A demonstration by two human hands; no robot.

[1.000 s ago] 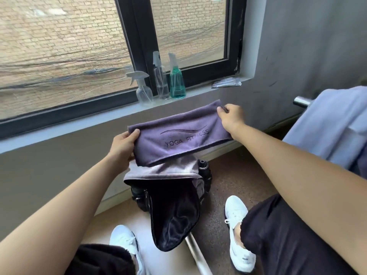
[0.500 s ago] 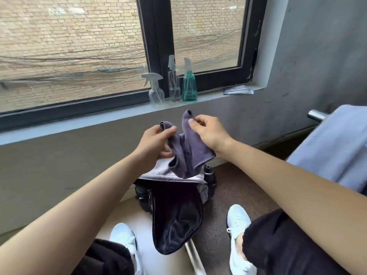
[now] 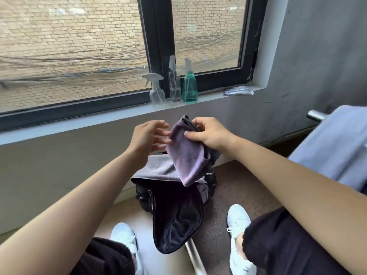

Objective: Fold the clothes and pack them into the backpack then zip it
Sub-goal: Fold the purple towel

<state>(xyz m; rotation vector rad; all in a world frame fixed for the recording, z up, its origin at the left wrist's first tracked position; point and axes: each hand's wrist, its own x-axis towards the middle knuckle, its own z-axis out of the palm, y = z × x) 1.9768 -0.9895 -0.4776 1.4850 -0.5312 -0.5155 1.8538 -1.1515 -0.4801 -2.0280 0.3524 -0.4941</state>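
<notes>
Two hands are raised in front of us, over the open black backpack (image 3: 176,221). Our right hand (image 3: 208,133) pinches the top of the purple towel (image 3: 186,155) between thumb and curled fingers. The towel hangs doubled over from that grip, its lower end dangling just above the bag's mouth. Our left hand (image 3: 148,138) is just to the left of it and holds nothing. Its fingers are spread and relaxed, with the tips at the towel's left edge; we cannot tell whether they touch it. Directly below both hands the backpack stands on the floor (image 3: 228,187) between our white sneakers (image 3: 237,217), its front flap hanging open toward us. A folded grey garment (image 3: 158,169) lies in its opening. Beyond the hands, three spray bottles (image 3: 189,88) stand on the windowsill (image 3: 99,120). Well to the right of our right hand lies a pale blue cloth (image 3: 333,143).
</notes>
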